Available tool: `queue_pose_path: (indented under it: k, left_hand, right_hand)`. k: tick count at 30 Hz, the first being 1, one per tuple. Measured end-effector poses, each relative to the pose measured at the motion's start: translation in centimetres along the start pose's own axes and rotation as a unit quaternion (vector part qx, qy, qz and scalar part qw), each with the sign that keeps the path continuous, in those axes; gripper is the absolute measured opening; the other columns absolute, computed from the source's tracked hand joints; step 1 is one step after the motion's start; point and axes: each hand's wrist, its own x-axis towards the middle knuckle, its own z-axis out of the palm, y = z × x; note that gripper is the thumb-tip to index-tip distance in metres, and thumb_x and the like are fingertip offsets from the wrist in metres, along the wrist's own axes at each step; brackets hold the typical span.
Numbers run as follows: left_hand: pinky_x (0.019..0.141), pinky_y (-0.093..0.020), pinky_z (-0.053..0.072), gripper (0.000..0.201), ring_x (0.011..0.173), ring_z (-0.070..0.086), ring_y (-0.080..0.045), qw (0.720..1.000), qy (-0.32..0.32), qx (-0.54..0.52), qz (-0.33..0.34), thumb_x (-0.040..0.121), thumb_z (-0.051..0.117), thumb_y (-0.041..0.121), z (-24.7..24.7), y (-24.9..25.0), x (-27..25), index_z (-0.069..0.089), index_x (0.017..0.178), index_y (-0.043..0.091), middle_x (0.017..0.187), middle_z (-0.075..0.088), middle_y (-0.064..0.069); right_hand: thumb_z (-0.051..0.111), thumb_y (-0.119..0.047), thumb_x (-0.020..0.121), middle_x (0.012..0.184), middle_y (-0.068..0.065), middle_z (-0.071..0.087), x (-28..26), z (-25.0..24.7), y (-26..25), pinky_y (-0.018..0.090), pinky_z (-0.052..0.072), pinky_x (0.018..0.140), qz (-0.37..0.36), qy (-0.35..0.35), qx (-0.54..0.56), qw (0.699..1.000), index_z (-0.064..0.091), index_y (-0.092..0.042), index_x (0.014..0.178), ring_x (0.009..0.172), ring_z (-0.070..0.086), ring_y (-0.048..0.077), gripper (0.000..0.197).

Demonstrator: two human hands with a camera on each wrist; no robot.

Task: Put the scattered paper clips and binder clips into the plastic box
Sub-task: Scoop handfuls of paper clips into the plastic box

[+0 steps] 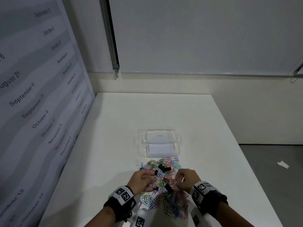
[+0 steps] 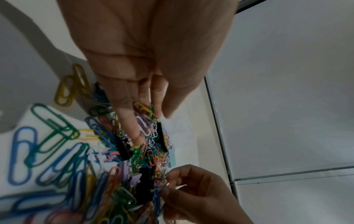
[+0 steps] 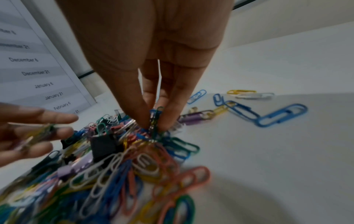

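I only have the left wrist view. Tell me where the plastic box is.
Observer: In the head view the plastic box stands on the table just beyond the clip pile, on the side away from the person. No coloured clips show inside it.
Operator: Report what the right hand has.
Observer: In the right wrist view the right hand pinches a small bunch of blue and green paper clips between its fingers, at the top of the pile.
Operator: List any stragglers.
Observer: That same view shows loose blue paper clips and a lilac binder clip lying on the table beside the pile.
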Motion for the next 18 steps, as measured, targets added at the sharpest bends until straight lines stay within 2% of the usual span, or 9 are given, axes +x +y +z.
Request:
queue_pose_path:
  k: [2,4,6,8,10,13,15,18]
  left_hand:
    - [0.056,-0.015,0.053,0.023,0.063,0.065,-0.009,1.0,-0.014,0.02,0.007,0.085,0.058,-0.007,-0.3,-0.5,0.3,0.058,0.102,0.009,0.067,0.044,0.001]
    - [0.058,-0.016,0.053,0.032,0.057,0.062,-0.005,0.998,-0.019,0.056,0.011,0.081,0.058,-0.015,-0.5,-0.6,0.3,0.06,0.105,0.006,0.065,0.044,0.003]
    - [0.064,-0.02,0.056,0.029,0.057,0.059,-0.006,0.998,-0.015,0.065,0.016,0.082,0.056,-0.015,-0.7,-0.9,0.4,0.061,0.104,0.003,0.062,0.042,0.002]
    - [0.06,-0.02,0.057,0.022,0.056,0.063,-0.008,0.999,-0.004,0.039,0.0,0.086,0.053,-0.012,-0.8,-1.1,0.4,0.061,0.102,0.001,0.057,0.049,0.002]
    - [0.057,-0.022,0.057,0.017,0.055,0.067,-0.011,1.0,-0.003,0.018,-0.019,0.091,0.049,-0.005,-0.7,-1.0,0.2,0.059,0.102,0.003,0.064,0.061,-0.001]
    - [0.054,-0.021,0.057,0.011,0.052,0.067,-0.01,0.999,-0.003,0.022,-0.024,0.094,0.051,0.01,-0.8,-0.9,-0.2,0.059,0.101,0.007,0.085,0.069,-0.009]
    - [0.056,-0.021,0.057,0.015,0.055,0.069,-0.012,0.999,-0.007,0.021,-0.031,0.097,0.047,0.016,-0.9,-0.9,-0.3,0.06,0.099,0.008,0.093,0.071,-0.014]
    - [0.056,-0.021,0.057,0.025,0.057,0.07,-0.014,0.999,-0.006,0.018,-0.05,0.099,0.039,0.016,-0.9,-1.0,-0.3,0.062,0.097,0.007,0.094,0.072,-0.016]
  right_hand:
    - [0.052,-0.009,0.071,0.065,-0.014,0.055,0.0,-0.4,-0.2,0.014,0.039,0.057,0.02,0.021,0.009,1.0,0.048,-0.037,0.055,0.061,0.053,0.006,0.033]
    - [0.045,-0.005,0.072,0.06,-0.013,0.055,0.1,-1.1,-0.4,0.016,0.04,0.06,0.022,0.035,0.006,0.999,0.047,-0.034,0.049,0.065,0.055,0.012,0.037]
    - [0.044,-0.004,0.072,0.051,-0.015,0.052,0.1,-1.9,-0.6,0.016,0.045,0.061,0.022,0.047,0.008,0.999,0.048,-0.032,0.045,0.063,0.057,0.012,0.039]
    - [0.047,-0.004,0.074,0.047,-0.015,0.052,0.2,-2.9,-1.1,0.022,0.055,0.067,0.021,0.049,0.023,0.998,0.054,-0.029,0.047,0.059,0.06,0.012,0.037]
    - [0.054,-0.006,0.076,0.052,-0.014,0.058,0.4,-4.0,-1.6,0.026,0.058,0.069,0.015,0.043,0.047,0.998,0.06,-0.027,0.053,0.057,0.062,0.009,0.032]
    - [0.067,-0.01,0.076,0.06,-0.007,0.064,1.3,-5.6,-2.6,0.026,0.058,0.069,0.004,0.055,0.091,0.994,0.063,-0.024,0.062,0.061,0.065,0.011,0.02]
    - [0.067,-0.005,0.078,0.065,0.0,0.067,2.2,-6.3,-3.1,0.031,0.059,0.07,0.016,0.081,0.146,0.986,0.063,-0.021,0.065,0.065,0.068,0.018,0.021]
    - [0.06,0.002,0.079,0.069,0.015,0.068,3.8,-6.7,-3.7,0.038,0.06,0.071,0.035,0.123,0.23,0.965,0.064,-0.017,0.066,0.06,0.067,0.026,0.023]
